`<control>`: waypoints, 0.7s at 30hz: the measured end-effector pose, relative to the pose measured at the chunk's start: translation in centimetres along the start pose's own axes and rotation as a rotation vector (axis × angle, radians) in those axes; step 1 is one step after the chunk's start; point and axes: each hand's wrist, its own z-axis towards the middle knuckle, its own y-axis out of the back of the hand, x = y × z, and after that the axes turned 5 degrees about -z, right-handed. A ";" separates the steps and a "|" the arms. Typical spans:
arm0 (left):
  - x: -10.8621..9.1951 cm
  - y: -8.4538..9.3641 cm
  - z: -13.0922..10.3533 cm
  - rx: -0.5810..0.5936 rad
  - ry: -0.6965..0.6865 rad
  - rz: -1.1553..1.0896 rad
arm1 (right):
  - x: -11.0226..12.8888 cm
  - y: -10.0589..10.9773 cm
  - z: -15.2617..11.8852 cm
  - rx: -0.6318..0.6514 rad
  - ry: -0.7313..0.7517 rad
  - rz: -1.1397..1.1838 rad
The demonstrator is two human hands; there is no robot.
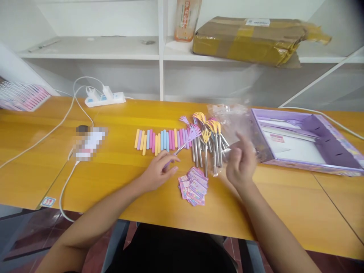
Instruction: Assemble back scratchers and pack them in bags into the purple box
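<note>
Black clothing (170, 250) sits closest, below the table edge. From where I stand, the left hand (157, 170) pinches the handle of a purple scratcher (190, 138), its head angled between the row of coloured sticks (162, 140) and the silver-stemmed heap (206, 149). Those splayed prongs could snag the heap if swung carelessly. The blurred right hand (241, 163) curls beside the clear bag (241, 123), its grip impossible to tell; catching that plastic could drag stems onto the cards (196, 188)
</note>
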 end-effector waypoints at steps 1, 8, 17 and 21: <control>-0.1 -0.4 -0.1 0.024 0.013 -0.057 | 0.8 -0.5 -0.5 0.085 0.041 0.051; -0.4 -2.3 -0.4 0.015 0.054 -0.210 | 4.1 -3.5 -3.4 0.649 0.195 0.488; -0.2 -1.9 -0.5 0.076 0.058 -0.238 | 4.8 -4.3 -3.4 0.710 -0.298 0.938; -0.5 -2.2 -0.8 0.154 0.074 -0.215 | 5.1 -4.4 -3.1 0.738 -0.286 0.881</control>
